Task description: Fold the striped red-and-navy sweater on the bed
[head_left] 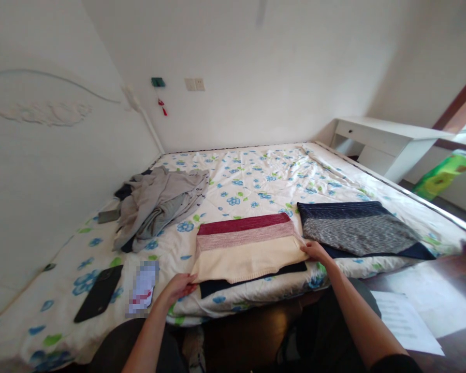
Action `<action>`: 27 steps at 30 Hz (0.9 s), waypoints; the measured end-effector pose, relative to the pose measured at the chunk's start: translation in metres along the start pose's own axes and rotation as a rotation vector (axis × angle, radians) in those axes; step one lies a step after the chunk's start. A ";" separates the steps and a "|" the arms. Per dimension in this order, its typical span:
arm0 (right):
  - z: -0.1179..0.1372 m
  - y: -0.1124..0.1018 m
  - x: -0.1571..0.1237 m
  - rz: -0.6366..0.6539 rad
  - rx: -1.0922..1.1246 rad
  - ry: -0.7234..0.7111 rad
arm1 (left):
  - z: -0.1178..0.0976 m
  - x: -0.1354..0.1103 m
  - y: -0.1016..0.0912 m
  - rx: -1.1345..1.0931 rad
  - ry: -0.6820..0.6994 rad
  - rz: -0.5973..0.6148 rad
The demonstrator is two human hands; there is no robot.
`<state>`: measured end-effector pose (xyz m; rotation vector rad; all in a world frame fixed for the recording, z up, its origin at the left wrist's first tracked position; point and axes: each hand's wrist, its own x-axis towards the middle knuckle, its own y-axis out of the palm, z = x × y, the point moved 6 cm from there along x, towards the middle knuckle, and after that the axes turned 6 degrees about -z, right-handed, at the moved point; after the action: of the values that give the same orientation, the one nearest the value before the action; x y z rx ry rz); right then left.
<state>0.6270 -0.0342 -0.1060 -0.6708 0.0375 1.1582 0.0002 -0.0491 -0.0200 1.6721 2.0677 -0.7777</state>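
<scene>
A folded sweater (245, 246) with red, pink and cream bands lies at the near edge of the bed, on top of a dark garment whose edge shows beneath it. My left hand (181, 284) grips its near left corner, fingers closed on the cream fabric. Over at the sweater's right edge, my right hand (314, 250) pinches the cloth. A second folded sweater (357, 228), navy and grey, lies just to the right, apart from both hands.
The bed (256, 181) has a white sheet with blue flowers. A heap of grey clothes (159, 204) lies at the left. A black phone (99, 292) and a small card (143, 287) lie near the left edge. A white desk (384, 140) stands at the right; paper (404, 321) lies on the floor.
</scene>
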 end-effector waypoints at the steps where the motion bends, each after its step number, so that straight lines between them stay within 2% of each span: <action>1: 0.001 0.000 0.000 0.007 -0.001 -0.010 | 0.000 -0.001 0.000 0.041 -0.005 0.015; 5: 0.005 -0.002 -0.003 0.052 0.015 -0.070 | -0.004 -0.005 -0.003 0.084 -0.002 0.100; 7: 0.007 -0.007 -0.002 0.021 -0.026 -0.092 | -0.007 -0.007 -0.007 0.068 0.019 0.122; 12: 0.014 -0.017 0.005 -0.126 -0.168 -0.129 | 0.001 -0.002 -0.015 0.222 0.027 0.094; 15: 0.009 -0.008 0.007 -0.088 -0.120 -0.082 | 0.007 0.003 -0.009 0.269 0.056 0.078; 19: 0.007 0.006 0.005 0.034 -0.058 -0.089 | 0.004 0.006 0.000 0.197 0.119 0.002; 21: 0.010 0.005 0.005 0.015 -0.125 -0.106 | 0.002 0.004 0.004 0.121 0.091 0.001; 24: 0.019 -0.005 0.003 -0.089 -0.239 -0.146 | 0.000 0.001 0.009 0.039 0.019 0.046; 25: 0.020 -0.006 0.002 -0.095 -0.226 -0.138 | 0.001 0.000 0.010 0.018 -0.004 0.062; 27: 0.020 -0.001 -0.002 -0.021 -0.101 -0.091 | 0.003 -0.001 0.013 -0.023 -0.032 0.083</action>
<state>0.6210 -0.0263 -0.0882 -0.7050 -0.1056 1.1755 0.0133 -0.0497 -0.0241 1.7106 1.9648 -0.7454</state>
